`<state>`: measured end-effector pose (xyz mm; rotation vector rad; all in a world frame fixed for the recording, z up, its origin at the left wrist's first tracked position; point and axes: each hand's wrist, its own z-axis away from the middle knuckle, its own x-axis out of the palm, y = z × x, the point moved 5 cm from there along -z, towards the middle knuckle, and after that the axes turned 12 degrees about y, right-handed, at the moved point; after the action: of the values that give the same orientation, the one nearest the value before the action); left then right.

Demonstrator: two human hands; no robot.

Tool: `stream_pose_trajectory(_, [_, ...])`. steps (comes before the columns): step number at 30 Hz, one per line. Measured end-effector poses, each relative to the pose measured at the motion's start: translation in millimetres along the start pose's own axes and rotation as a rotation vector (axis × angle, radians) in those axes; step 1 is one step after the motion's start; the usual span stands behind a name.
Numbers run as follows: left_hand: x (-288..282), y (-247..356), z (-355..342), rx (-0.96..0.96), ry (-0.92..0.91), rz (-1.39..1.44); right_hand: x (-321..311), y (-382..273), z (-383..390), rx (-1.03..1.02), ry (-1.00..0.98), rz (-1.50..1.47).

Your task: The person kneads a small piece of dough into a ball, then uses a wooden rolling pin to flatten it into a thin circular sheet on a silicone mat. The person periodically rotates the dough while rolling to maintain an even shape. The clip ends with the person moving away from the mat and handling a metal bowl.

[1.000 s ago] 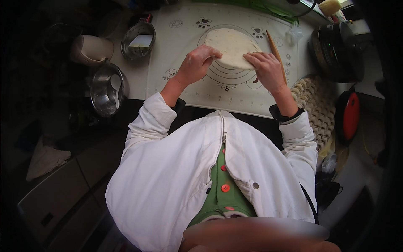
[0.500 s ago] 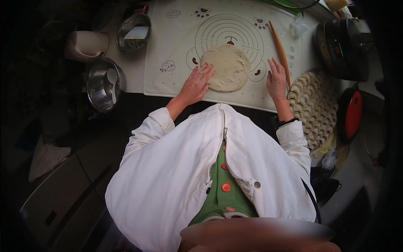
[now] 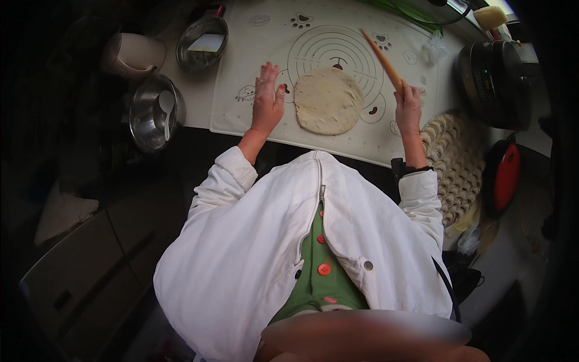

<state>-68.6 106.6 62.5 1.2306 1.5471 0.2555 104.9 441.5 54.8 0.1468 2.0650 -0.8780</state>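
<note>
One shiny metal bowl [image 3: 141, 114] is sitting at left; the left hand [image 3: 266, 101] is holding its fingers straight and open. Flat, uneven, roundish dough [image 3: 329, 101] is lying on the printed mat [image 3: 250, 51], and a slim, tapered wooden rolling pin [image 3: 383, 60] is being gripped by the right hand [image 3: 408, 110].

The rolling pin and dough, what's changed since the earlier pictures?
The right hand has taken hold of the near end of the rolling pin and swung its far end left. The dough, first in both hands, now lies flat on the mat, nearer the person; the left hand has let go and moved left of it. The metal bowls and dumplings stayed put.
</note>
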Motion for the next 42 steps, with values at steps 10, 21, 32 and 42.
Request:
stream_pose_trajectory(10, [40, -21, 43, -0.025, -0.363, -0.307, 72, -102, 46, -0.503, -0.374, 0.047])
stream_pose_trajectory(21, [85, -42, -36, -0.003, -0.042, -0.653, 124, -51, -22, -0.256, -0.046, 0.268])
stream_pose_trajectory(32, [68, -43, -10, 0.066, -0.233, -0.435, 115, -67, 4, -0.321, -0.171, 0.293])
stream_pose_trajectory(42, [93, -72, -68, -0.044, -0.026, -0.573, 155, -82, -58, -0.291, -0.006, 0.366])
